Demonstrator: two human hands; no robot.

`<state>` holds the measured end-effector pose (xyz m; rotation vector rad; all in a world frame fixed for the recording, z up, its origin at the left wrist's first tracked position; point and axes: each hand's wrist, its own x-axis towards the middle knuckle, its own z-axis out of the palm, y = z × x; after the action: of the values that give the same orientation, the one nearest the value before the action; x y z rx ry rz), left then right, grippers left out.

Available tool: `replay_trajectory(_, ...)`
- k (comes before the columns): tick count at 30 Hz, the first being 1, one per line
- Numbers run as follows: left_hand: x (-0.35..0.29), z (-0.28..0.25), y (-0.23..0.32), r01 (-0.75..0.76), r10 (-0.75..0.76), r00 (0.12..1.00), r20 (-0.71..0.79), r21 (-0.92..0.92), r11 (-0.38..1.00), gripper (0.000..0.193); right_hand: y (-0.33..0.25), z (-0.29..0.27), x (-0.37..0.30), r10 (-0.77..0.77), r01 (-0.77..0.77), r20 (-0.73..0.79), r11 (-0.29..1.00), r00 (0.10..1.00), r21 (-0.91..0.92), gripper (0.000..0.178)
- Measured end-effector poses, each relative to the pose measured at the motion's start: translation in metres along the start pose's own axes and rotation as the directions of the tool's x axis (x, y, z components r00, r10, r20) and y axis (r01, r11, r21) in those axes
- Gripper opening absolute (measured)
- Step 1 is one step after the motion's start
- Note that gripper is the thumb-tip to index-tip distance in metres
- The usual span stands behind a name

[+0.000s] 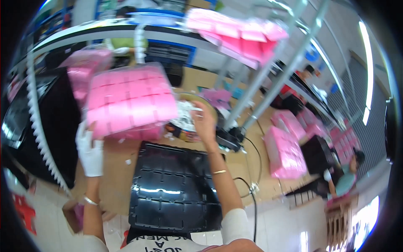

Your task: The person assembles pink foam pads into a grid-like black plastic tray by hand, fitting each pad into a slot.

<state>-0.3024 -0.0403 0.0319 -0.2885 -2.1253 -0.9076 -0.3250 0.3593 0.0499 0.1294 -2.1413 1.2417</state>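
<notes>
My left hand (90, 153), in a white glove with bare fingertips, reaches up to the near left corner of a pink sheet stack (133, 98) in clear plastic. Its fingers are stretched out against the stack's edge. My bare right hand (203, 122) is over a round container (212, 110) filled with crumpled white scraps (184, 117). Its fingers look apart, with small white patches at them; blur hides whether these are scraps or coverings. A black moulded plastic tray (174, 189) with rows of shallow compartments lies in front of me, between my forearms.
A black panel (46, 122) and a white toothed strip (35, 109) stand at left. Grey metal posts (264, 80) rise at right beside a black cable (254, 201). Wrapped pink stacks (285, 151) stand farther right, near a seated person (346, 180). More pink sheets (237, 33) lie overhead.
</notes>
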Motion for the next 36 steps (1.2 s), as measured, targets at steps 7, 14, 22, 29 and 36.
replay_trajectory(7,0.028,0.029,-0.072,0.100,-0.100,0.995,0.018,-0.023,0.995,0.035,-0.024,0.045,0.009,-0.225,0.225,-0.010,0.974,0.974,0.034,0.019)
replay_trajectory(14,0.054,0.055,-0.122,0.063,-0.066,0.998,-0.003,-0.265,0.962,0.030,-0.028,0.036,0.012,-0.327,0.313,-0.174,0.944,0.929,-0.103,0.011)
replay_trajectory(22,0.131,0.003,-0.091,0.228,-0.255,0.967,-0.004,-0.430,0.874,0.025,-0.103,0.050,0.038,-0.320,0.360,-0.328,0.930,0.889,0.070,0.006)
replay_trajectory(29,0.020,-0.037,-0.033,0.335,-0.306,0.939,0.154,-0.597,0.729,0.026,-0.111,0.022,-0.049,-0.231,0.281,-0.278,0.948,0.932,0.153,0.006)
replay_trajectory(36,-0.059,-0.055,0.081,0.542,-0.159,0.771,0.617,-0.504,0.672,0.024,-0.108,-0.053,-0.170,0.026,-0.010,-0.311,0.999,0.950,0.054,0.014)
